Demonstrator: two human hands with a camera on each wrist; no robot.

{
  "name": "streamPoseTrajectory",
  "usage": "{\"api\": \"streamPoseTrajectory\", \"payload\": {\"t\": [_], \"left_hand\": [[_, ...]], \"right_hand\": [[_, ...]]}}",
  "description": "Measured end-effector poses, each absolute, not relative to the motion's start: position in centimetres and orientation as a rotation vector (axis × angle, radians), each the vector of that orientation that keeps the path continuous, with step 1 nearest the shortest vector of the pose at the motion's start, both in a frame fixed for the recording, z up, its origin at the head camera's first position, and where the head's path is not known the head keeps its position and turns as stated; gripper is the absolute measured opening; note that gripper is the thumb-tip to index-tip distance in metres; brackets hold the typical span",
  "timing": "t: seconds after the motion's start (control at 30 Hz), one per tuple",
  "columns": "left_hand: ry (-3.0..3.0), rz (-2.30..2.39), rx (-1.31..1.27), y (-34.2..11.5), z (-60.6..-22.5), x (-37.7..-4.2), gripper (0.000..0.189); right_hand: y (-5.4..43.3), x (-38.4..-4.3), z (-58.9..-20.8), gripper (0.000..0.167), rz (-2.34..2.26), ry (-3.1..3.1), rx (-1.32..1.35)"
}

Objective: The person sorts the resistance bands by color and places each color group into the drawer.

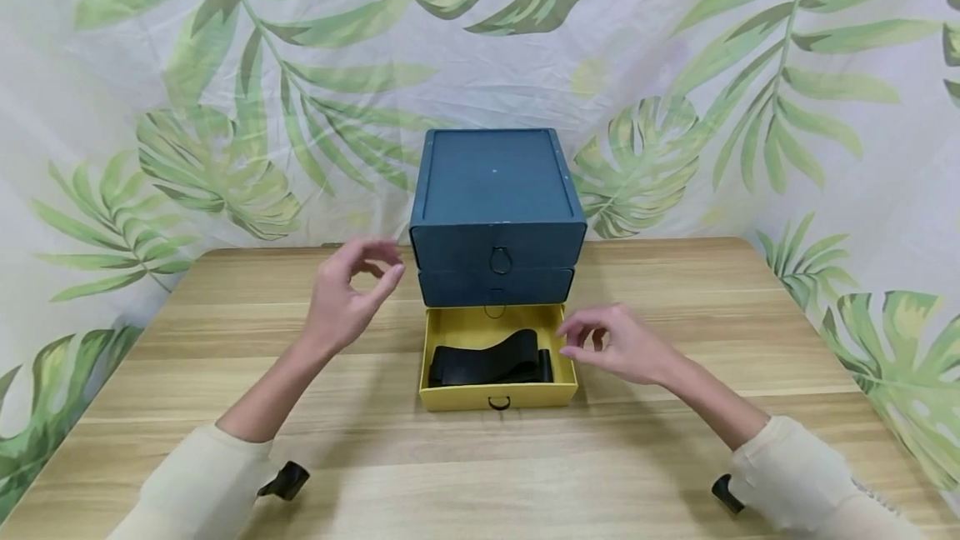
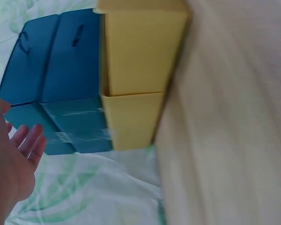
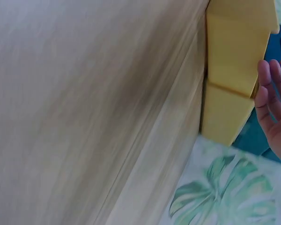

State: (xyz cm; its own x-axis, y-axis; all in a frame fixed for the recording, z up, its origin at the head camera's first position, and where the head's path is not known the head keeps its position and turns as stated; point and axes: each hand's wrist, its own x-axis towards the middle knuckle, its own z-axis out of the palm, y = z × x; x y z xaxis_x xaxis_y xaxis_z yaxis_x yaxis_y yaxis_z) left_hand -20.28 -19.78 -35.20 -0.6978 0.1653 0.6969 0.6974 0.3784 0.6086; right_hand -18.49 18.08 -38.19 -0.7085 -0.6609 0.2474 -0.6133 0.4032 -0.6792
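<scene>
A yellow drawer [image 1: 457, 397] is pulled out at the bottom of a stack of boxes. Inside it lies a wide black strap [image 1: 487, 363], folded over itself. Two blue drawers [image 1: 453, 250] sit above, both pushed in. To the left of the blue ones, my left hand [image 1: 343, 297] hovers in the air with loosely bent fingers and holds nothing. My right hand [image 1: 621, 346] is at the yellow drawer's right side, its fingers loosely bent and nothing in them; whether the fingertips touch the rim I cannot tell. In the right wrist view the fingers [image 3: 274, 96] overlap the yellow box.
The stack stands toward the back of a wooden table [image 1: 480, 473]. Behind it hangs a white cloth [image 1: 495, 65] with green leaf prints. Small dark loops [image 1: 500, 260] serve as pulls on the drawer fronts. A black wrist mount [image 1: 288, 480] is on the left sleeve.
</scene>
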Motion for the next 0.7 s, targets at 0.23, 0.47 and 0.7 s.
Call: {"api": "streamPoseTrajectory", "payload": {"t": [0.23, 0.47, 0.7], "left_hand": [[-2.089, -1.503, -0.758, -18.4, -32.3, -21.6, 0.029], [-2.146, -1.654, -0.810, -18.0, -31.6, -23.1, 0.026], [-2.128, -1.708, -0.852, -17.9, -31.5, -23.3, 0.027]], "right_hand": [[15.9, -16.4, -37.7, 0.009, -1.148, 2.612, -1.283], [13.9, -14.4, -37.6, 0.009, -1.038, 2.804, -1.394], [12.4, -13.2, -37.7, 0.013, -1.096, 2.533, -1.139]]}}
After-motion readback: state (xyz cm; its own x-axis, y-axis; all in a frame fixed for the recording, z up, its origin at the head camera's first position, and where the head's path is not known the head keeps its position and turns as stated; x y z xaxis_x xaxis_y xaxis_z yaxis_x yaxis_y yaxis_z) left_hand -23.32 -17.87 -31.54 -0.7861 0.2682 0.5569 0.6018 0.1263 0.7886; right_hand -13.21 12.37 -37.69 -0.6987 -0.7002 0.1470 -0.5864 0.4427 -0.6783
